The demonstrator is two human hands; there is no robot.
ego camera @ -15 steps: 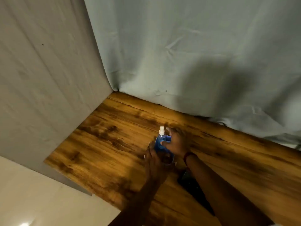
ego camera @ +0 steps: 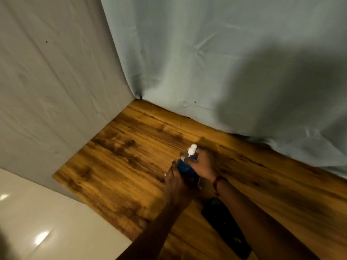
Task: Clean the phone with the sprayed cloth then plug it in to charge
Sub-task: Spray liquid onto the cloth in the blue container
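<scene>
A blue spray bottle with a white nozzle stands upright on the wooden table. My right hand grips its upper body from the right side. My left hand wraps the lower part of the bottle from the near left. A dark flat phone lies on the table between my forearms, partly hidden by my right arm. No cloth and no charging cable show in view.
A pale blue-grey curtain hangs along the table's far edge. A grey fabric-covered panel borders the left side. A glossy cream floor lies beyond the table's near-left edge.
Both hands and the bottle stay in about the same place on the table. The grip looks the same.
</scene>
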